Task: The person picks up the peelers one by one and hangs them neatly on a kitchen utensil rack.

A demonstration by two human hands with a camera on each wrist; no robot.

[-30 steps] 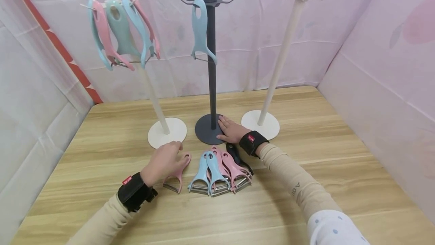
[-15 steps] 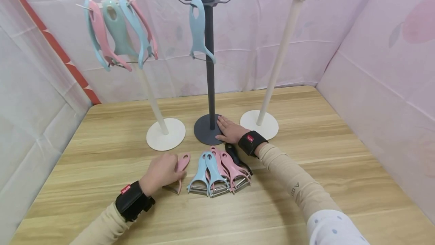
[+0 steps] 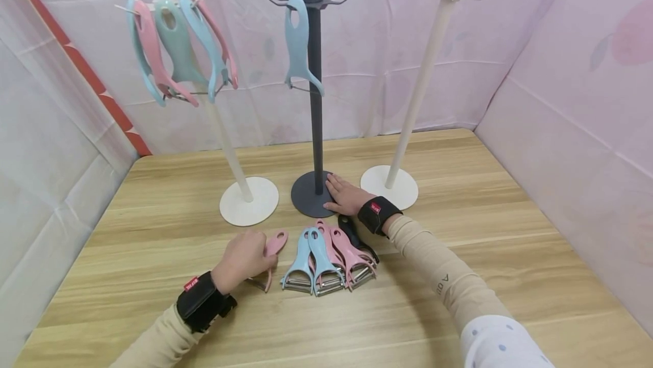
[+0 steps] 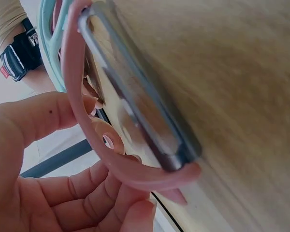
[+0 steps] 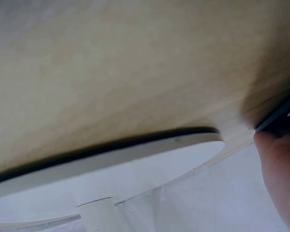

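Observation:
My left hand (image 3: 244,259) grips a pink peeler (image 3: 272,251) on the wooden table (image 3: 459,232), its hanging hole pointing away from me. Up close, the pink peeler (image 4: 111,116) lies between thumb and curled fingers (image 4: 87,193), its metal blade against the wood. My right hand (image 3: 346,195) rests flat on the base of the dark grey stand (image 3: 315,96), which carries one blue peeler (image 3: 298,45). A pile of blue and pink peelers (image 3: 326,257) and a black one (image 3: 354,235) lies between my hands.
The left white stand (image 3: 229,152) holds several pink, blue and green peelers (image 3: 178,45). The right white stand (image 3: 423,84) has bare hooks; its round base (image 5: 111,169) shows in the right wrist view. Pink cloth walls (image 3: 571,101) close in the table.
My left hand came back from near the white stand's base and closed round the pink peeler, lifting its handle slightly. The right hand has stayed on the dark base.

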